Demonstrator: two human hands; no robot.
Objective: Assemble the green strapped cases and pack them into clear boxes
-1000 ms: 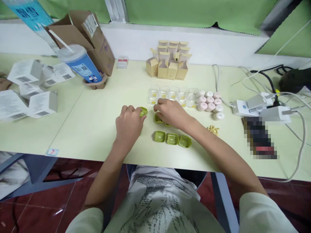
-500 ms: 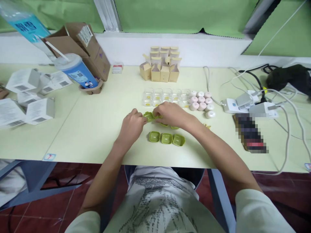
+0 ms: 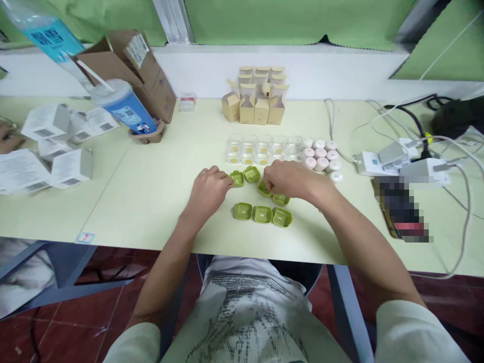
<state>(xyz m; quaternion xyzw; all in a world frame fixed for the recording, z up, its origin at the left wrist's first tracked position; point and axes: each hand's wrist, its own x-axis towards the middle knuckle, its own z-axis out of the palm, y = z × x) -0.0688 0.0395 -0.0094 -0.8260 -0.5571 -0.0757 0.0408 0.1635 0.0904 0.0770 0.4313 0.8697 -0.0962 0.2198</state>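
Head | left hand (image 3: 209, 191) pinched green tray (image 3: 237, 178) at its fingertips | right hand (image 3: 291, 180) curled, gripping second green tray (image 3: 263, 188) nearby

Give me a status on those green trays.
Done: three green trays sit in a neat row near the front of the table. In hand: the left hand touches one loose tray, and the right hand partly covers another; two more lie loose nearby. Left: the clear boxes, pink round pieces and tan cartons stand untouched behind.
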